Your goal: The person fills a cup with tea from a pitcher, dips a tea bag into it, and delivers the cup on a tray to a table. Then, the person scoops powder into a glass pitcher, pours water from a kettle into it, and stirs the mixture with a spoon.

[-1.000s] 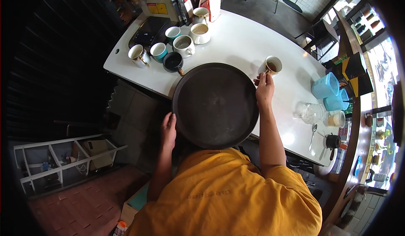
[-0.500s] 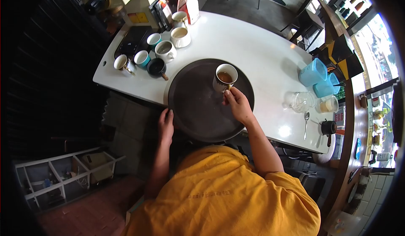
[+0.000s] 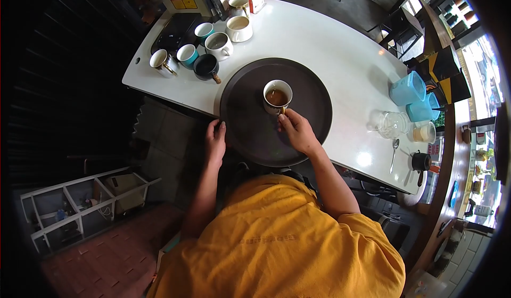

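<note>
A round dark brown tray (image 3: pixel 247 130) lies on the white counter, its near part jutting past the front edge. My left hand (image 3: pixel 215 143) is at the tray's left rim, thumb and fingers closed about the edge. Over the middle of the tray is a white patterned mug (image 3: pixel 269 104) with brown liquid inside. My right hand (image 3: pixel 299 132) pinches its gold-coloured handle from the near side. The mug is upright; whether its base touches the tray I cannot tell.
Several cups, including a white mug (image 3: pixel 218 47) and a black cup with a wooden handle (image 3: pixel 206 67), stand at the back left. To the right are blue containers (image 3: pixel 408 89), a glass jug (image 3: pixel 393 123), a spoon (image 3: pixel 394 156) and a small black pot (image 3: pixel 421 162) on the white counter (image 3: pixel 314 42).
The mug, in my right hand, has moved leftward and nearer to me over the tray, closer to its middle. The whole view has shifted slightly. My left hand stays at the rim.
</note>
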